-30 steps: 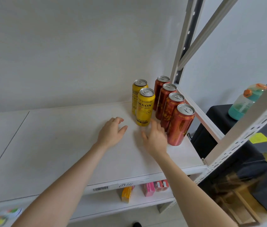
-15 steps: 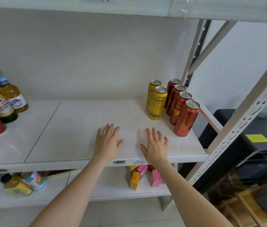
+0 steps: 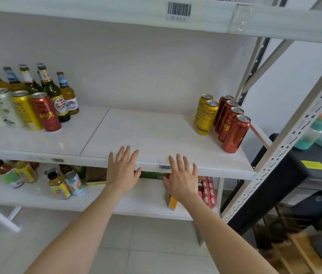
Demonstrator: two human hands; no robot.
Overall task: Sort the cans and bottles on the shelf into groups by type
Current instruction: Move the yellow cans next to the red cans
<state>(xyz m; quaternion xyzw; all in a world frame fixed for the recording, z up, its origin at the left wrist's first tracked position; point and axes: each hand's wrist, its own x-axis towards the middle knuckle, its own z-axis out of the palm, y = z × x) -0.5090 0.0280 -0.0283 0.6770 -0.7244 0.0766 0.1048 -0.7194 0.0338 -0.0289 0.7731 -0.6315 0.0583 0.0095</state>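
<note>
Between picks: left hand (image 3: 123, 171), right hand (image 3: 181, 178) flat, empty, frame centre. Next, likely: fetch tall red aluminium can (image 3: 45, 111), left.

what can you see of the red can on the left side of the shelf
The red can is tall and slim, metal by its look, with a glossy red body, gold markings and a silver top. It stands on its base on the left part of the shelf, at the right end of a row of cans, close beside a yellow can, with a dark bottle behind it. The left hand and right hand are well away from it.
</note>
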